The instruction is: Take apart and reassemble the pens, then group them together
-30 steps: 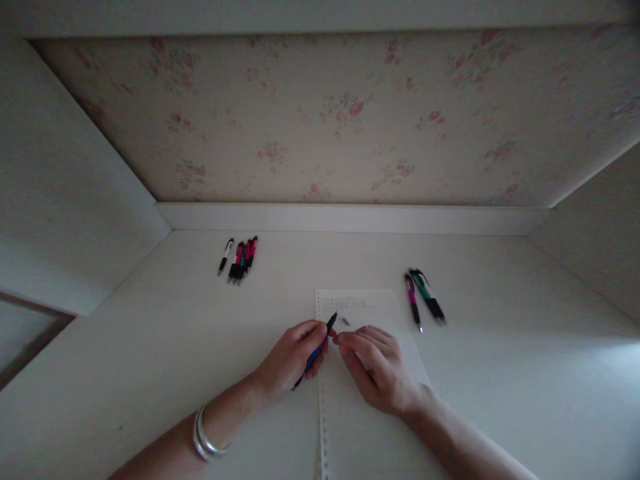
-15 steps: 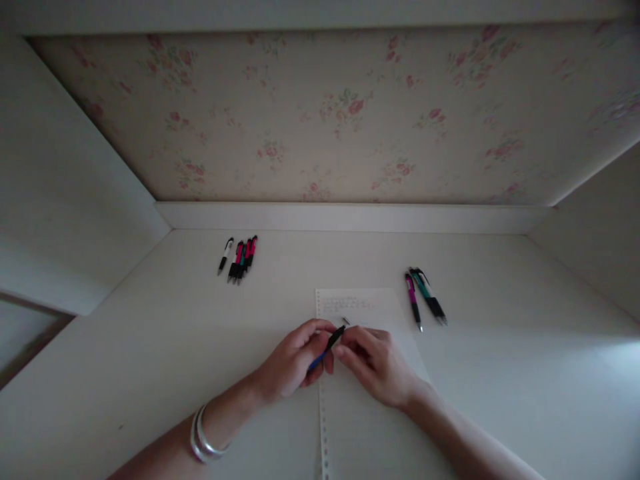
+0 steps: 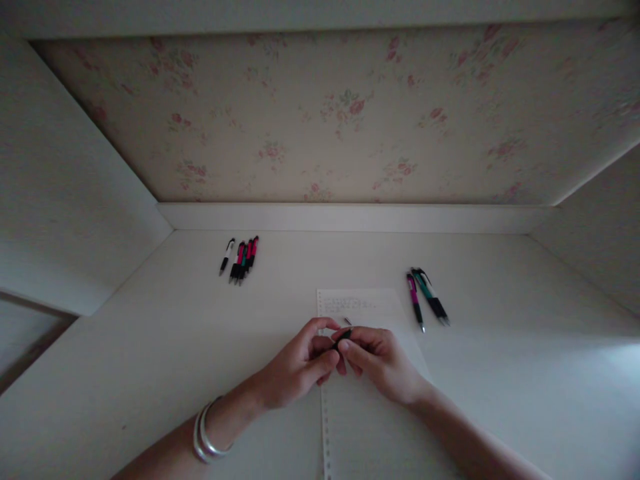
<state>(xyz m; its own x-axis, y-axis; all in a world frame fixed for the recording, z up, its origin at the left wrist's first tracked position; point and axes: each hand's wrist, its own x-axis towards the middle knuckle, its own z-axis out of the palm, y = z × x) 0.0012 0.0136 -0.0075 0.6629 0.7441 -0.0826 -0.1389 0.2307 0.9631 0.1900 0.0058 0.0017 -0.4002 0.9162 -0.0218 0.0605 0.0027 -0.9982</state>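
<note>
Both hands meet over a sheet of lined paper (image 3: 370, 427) with a punched left edge and handwriting at its top. My left hand (image 3: 300, 367), with silver bangles at the wrist, is closed around a pen, most of which its fingers hide. Only the pen's black end (image 3: 345, 336) shows between the hands. My right hand (image 3: 385, 363) pinches that black end between thumb and fingers. Just beyond the fingertips, a small pen tip piece (image 3: 347, 321) with a metallic look lies on the paper.
On the white desk (image 3: 175, 347), a white and black pen (image 3: 227, 257) lies beside a cluster of red and green pens (image 3: 244, 261) at back left. To the right are a purple pen (image 3: 415, 301) and green and white pens (image 3: 431, 297). Floral wallpaper covers the back wall.
My right thumb and fingers have closed on the pen's black end. My left hand has shifted slightly right and its fingers now hide the blue barrel.
</note>
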